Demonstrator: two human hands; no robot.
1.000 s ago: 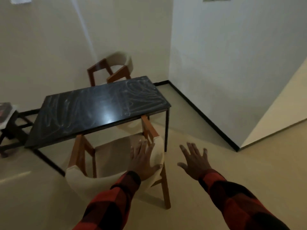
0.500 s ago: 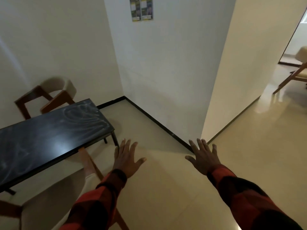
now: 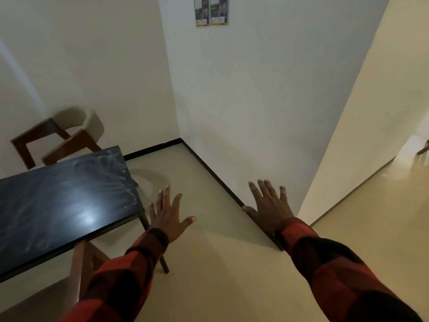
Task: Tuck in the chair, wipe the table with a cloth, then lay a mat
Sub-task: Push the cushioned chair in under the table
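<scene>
The black table point(image 3: 58, 205) with pale smear marks on its top fills the left of the head view. Under its near edge shows a wooden arm of the near chair point(image 3: 80, 268), mostly hidden by my left sleeve. A second chair point(image 3: 67, 135), wood with a beige back, stands at the table's far side by the wall. My left hand point(image 3: 168, 214) hovers with spread fingers beside the table's right corner, touching nothing. My right hand point(image 3: 269, 208) is held out flat and empty over the floor. No cloth or mat is in view.
A white wall corner point(image 3: 299, 205) with a black skirting point(image 3: 213, 177) juts out just beyond my right hand. To its right a passage point(image 3: 383, 228) of shiny beige floor leads away. Two posters point(image 3: 212, 11) hang high on the wall.
My left hand has come off the chair back. The view has swung right, away from the table and toward the wall corner; both hands stay spread and empty.
</scene>
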